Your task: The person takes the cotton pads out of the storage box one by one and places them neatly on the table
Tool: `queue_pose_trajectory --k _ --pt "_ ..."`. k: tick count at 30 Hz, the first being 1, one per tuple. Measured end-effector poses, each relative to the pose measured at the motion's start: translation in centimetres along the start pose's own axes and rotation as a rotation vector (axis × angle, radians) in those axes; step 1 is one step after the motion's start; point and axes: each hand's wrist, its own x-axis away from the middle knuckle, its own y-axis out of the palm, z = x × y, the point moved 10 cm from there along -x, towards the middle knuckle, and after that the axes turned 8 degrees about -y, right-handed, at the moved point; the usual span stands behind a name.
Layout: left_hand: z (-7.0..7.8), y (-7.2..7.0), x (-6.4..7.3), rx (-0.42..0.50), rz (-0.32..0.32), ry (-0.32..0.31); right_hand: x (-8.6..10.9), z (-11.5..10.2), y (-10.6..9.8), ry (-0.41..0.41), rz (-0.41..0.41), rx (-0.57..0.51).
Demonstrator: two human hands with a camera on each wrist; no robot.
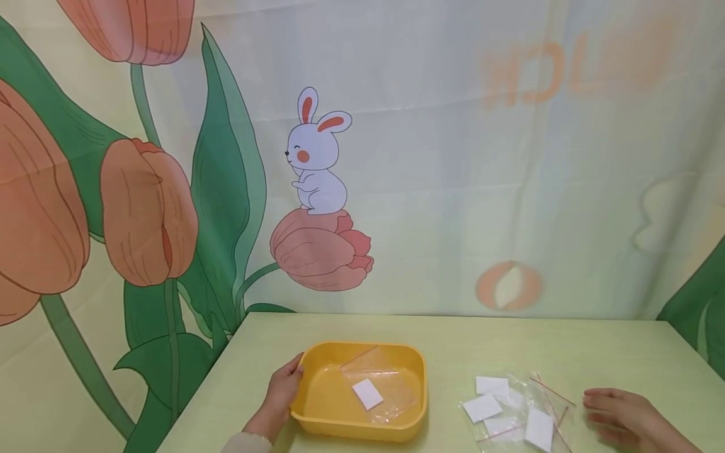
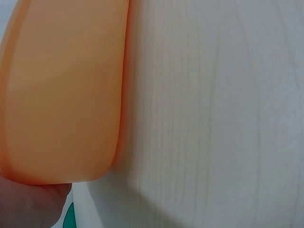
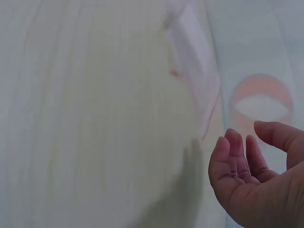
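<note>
My left hand grips the left end of a yellow plastic tray, thumb at its rim. In the left wrist view the outer wall of the tray fills the left side, with part of the hand below it. Inside the tray lies a clear zip bag with a white card. My right hand hovers at the right, beside a pile of clear zip bags holding white cards. Its fingers are loosely bent around nothing in the right wrist view.
A pale wood-grain table carries the tray and the pile of bags. Behind it hangs a fabric backdrop printed with tulips and a rabbit, reaching down to the table's back edge.
</note>
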Motion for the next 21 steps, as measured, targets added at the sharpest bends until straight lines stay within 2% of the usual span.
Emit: queue_pose_trajectory --k 5,11,16,21 --pt "0.0 0.0 -0.1 0.004 -0.006 -0.01 0.6 -3.3 1.3 -0.094 -0.058 0.065" --pt "-0.2 0.2 -0.1 -0.004 -0.004 -0.027 1.4 -8.3 4.5 -0.274 -0.186 0.052" --pt "-0.2 0.1 -0.2 -0.01 0.002 -0.023 1.6 -11.9 8.8 -0.376 -0.332 0.01" --pt "-0.1 -0.1 -0.2 -0.008 0.007 -0.011 1.5 -15.2 13.9 -0.414 -0.444 0.028"
